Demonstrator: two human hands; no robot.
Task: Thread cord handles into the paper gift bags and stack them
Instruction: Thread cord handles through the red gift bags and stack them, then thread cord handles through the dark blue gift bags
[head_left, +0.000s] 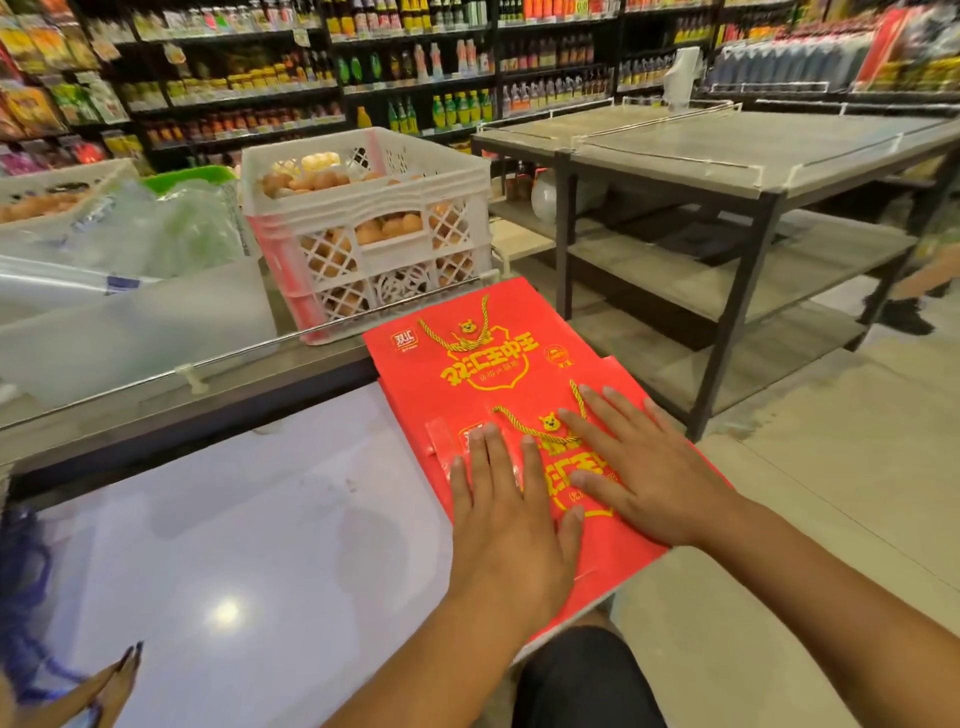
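The left hand (506, 499) and right hand (644, 467), fingers flat and spread, are pressing the top red bag (524, 519) onto the stack beside the egg crate (363, 228). Stacking step; next, probably another bag needing threading.

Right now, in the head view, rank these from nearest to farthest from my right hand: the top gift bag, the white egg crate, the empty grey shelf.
1. Top gift bag, under the right hand.
2. White egg crate, ahead and left.
3. Empty grey shelf, farther ahead and right.
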